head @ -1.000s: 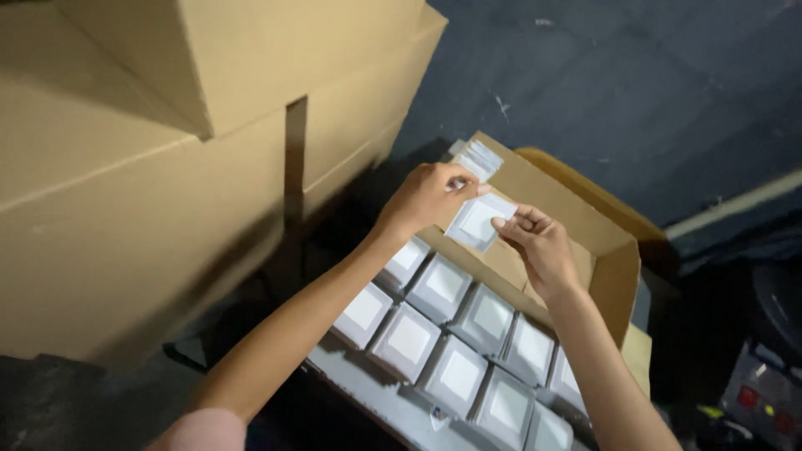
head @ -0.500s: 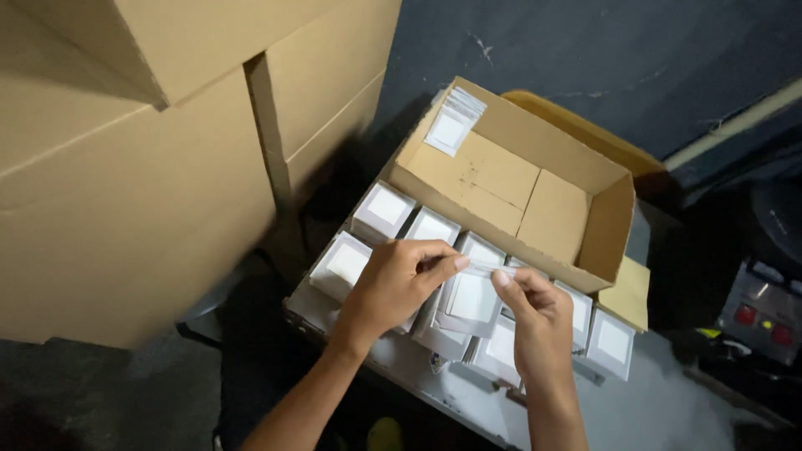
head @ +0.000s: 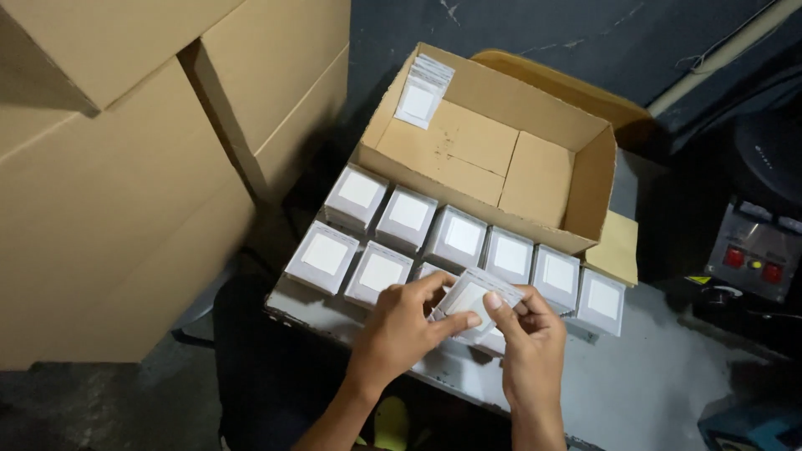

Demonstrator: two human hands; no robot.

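Now both hands are pinching one small clear plastic packet [head: 469,294] at lower centre of the frame.
Left hand [head: 401,326] is gripping its left edge, right hand [head: 528,330] its right corner, directly above the white square boxes [head: 408,219].

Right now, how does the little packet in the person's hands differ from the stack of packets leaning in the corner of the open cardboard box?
The held packet is a single one, pinched between the left hand and right hand; the stack of packets holds several and nobody touches it. The held packet hangs tilted over the rows of small white boxes; the stack of packets leans against the wall inside the cardboard box. Both look like flat, pale, squarish pouches.
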